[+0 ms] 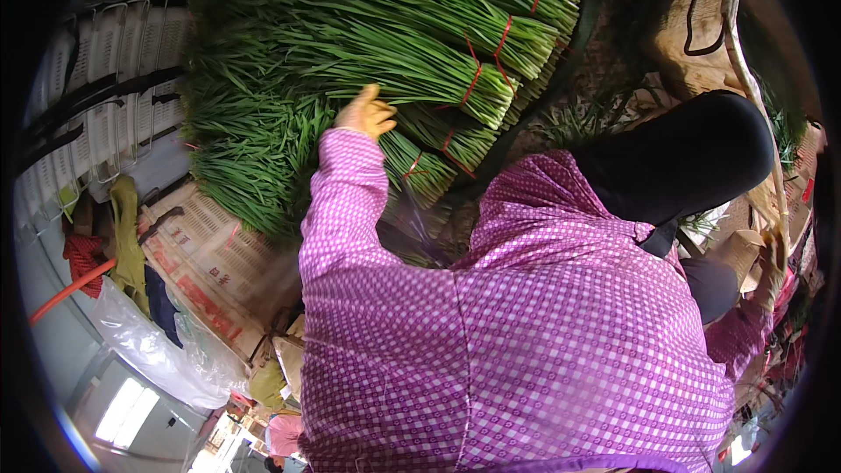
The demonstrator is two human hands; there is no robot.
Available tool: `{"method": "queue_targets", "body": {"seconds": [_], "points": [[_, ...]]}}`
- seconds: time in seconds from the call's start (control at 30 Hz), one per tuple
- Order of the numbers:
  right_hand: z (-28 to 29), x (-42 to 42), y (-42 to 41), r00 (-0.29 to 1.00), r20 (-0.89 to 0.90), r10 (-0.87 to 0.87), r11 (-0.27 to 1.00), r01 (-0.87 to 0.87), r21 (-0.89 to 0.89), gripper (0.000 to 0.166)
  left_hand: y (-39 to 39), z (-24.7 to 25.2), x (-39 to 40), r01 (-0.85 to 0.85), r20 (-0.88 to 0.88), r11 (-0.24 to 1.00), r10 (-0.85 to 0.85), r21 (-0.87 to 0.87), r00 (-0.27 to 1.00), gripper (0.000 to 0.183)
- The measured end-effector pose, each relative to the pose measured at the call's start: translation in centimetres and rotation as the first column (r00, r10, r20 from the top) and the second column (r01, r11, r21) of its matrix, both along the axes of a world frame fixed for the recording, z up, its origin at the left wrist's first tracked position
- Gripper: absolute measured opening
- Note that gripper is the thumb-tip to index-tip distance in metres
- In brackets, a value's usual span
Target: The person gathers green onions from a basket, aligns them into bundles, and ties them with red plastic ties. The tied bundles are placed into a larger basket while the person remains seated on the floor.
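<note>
Before me lie thick bundles of long green leaves, probably garlic chives (420, 56), their pale cut ends to the right and red ties around them. My left hand (366, 112), in a yellowish glove, is at the near side of one tied bundle (483, 89). Its fingers are slightly bent and apart, with nothing seen in them. Smaller tied bundles (420, 167) lie just beside and below that hand. At the far right my right hand (770, 276), also gloved, is beside a pale curved pole (782, 200); its fingers are too unclear to show a grip.
White plastic crates (125, 85) with wire handles stand at the left. Below them is a printed pale basket or crate (204, 263) near clear plastic sheeting (158, 348). Loose leaves (591, 115) lie near my black-clad knee (683, 151). Another person (284, 435) is in the background.
</note>
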State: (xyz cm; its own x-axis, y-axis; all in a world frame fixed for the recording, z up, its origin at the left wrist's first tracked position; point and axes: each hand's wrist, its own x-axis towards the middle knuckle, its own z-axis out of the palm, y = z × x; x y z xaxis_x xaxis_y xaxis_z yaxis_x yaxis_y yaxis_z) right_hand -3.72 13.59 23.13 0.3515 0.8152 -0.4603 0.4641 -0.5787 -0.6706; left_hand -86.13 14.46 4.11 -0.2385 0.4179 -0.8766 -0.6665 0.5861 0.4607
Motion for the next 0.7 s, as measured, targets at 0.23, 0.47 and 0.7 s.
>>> {"method": "queue_targets", "body": {"seconds": [0.23, 0.47, 0.7], "points": [[2.1, 3.1, -5.7, 0.935, -0.045, -0.352, 0.901, 0.351, 0.254, 0.045, 1.7, 9.6, -5.4, -0.2, -0.581, 0.962, 0.271, 0.185, 0.768, 0.036], [6.7, 0.6, -18.4, 0.639, -0.25, -0.727, 0.414, 0.699, 0.583, 0.039, 14.5, 18.7, 9.0, 0.511, -0.739, 0.632, 0.149, 0.582, 0.657, 0.035], [1.9, -12.1, -31.8, 0.346, -0.301, -0.889, -0.022, 0.622, 0.782, 0.018, 15.3, 27.6, 39.5, 0.421, -0.623, -0.487, -0.396, 0.765, 0.675, 0.044]]}}
